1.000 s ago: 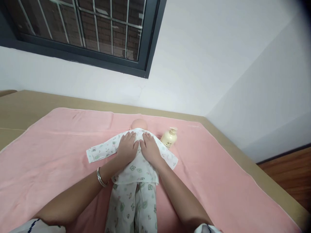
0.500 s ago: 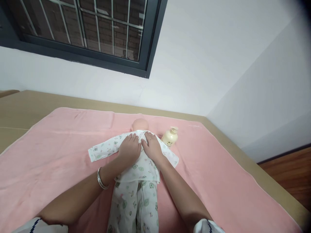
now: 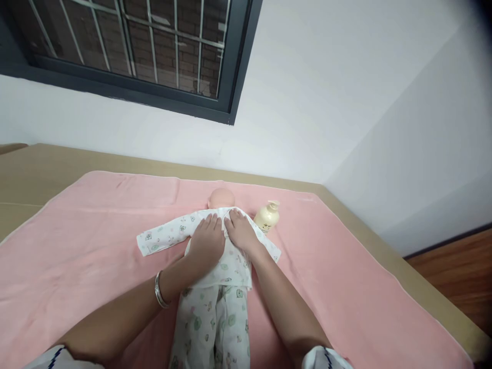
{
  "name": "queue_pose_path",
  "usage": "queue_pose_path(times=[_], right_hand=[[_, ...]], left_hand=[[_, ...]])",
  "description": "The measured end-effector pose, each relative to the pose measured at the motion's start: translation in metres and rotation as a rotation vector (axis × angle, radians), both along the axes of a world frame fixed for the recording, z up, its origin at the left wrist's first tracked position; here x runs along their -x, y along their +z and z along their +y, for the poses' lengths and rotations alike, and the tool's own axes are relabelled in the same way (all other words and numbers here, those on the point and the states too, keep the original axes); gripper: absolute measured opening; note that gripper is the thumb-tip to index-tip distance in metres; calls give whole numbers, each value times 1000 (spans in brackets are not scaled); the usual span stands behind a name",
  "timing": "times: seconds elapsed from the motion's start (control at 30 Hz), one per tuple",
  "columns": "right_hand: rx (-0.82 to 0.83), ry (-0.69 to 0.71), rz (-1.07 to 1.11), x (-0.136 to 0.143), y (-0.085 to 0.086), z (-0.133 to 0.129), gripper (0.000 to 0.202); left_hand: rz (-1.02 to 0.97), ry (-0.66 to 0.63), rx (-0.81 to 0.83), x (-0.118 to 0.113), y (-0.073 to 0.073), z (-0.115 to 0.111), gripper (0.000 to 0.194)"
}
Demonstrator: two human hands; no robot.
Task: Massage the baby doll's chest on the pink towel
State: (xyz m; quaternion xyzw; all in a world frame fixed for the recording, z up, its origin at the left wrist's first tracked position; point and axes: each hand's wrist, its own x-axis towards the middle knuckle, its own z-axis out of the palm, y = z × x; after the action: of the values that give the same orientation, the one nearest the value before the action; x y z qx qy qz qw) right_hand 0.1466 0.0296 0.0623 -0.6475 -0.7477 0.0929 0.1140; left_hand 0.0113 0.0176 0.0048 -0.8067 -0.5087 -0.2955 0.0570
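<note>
A baby doll (image 3: 222, 198) lies on a pink blanket, its bare round head at the far end. It wears a white printed top (image 3: 230, 269) with long sleeves spread to both sides, and matching printed trousers (image 3: 232, 320). My left hand (image 3: 208, 241) rests flat on the left of the doll's upper body, fingers stretched out toward the head. On the right of the same upper body lies my right hand (image 3: 242, 233), also flat, its fingers near the collar. Neither hand grips anything. A silver bangle (image 3: 160, 289) circles my left wrist.
Just right of the doll's shoulder, a cream pump bottle (image 3: 267, 216) leans or lies on the pink blanket (image 3: 338, 287). Beneath the blanket is a tan surface (image 3: 65, 161), bordered by white walls (image 3: 307, 92). A dark-framed window (image 3: 230, 66) with bars is above.
My left hand has slid slightly down the doll's chest, toward me. The right hand stays almost in place, and the view has shifted a little.
</note>
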Motion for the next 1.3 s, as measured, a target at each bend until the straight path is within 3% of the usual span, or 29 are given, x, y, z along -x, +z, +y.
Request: queue_pose_path(times=[0.1, 0.27, 0.53, 0.63, 0.8, 1.07, 1.2, 1.3], right_hand=[[-56, -30, -59, 10, -4, -7, 47], [-135, 41, -140, 26, -3, -30, 47], [-92, -10, 42, 7, -14, -4, 50], [-161, -59, 53, 20, -19, -14, 48], [-233, 39, 62, 28, -22, -25, 46], [-183, 34, 185, 3, -30, 3, 50], [-202, 14, 244, 9, -30, -2, 51], [-305, -25, 343, 14, -26, -11, 57]], left_hand=[[-18, -21, 64, 7, 5, 9, 46], [-20, 41, 166, 21, 7, 30, 48], [-79, 38, 31, 2, 0, 3, 42], [-133, 16, 75, 10, 3, 15, 41], [-232, -138, 253, 28, 10, 40, 42], [-337, -15, 79, 13, -14, 29, 41], [-491, -63, 79, 17, -20, 29, 39], [-625, -67, 89, 21, -22, 27, 42]])
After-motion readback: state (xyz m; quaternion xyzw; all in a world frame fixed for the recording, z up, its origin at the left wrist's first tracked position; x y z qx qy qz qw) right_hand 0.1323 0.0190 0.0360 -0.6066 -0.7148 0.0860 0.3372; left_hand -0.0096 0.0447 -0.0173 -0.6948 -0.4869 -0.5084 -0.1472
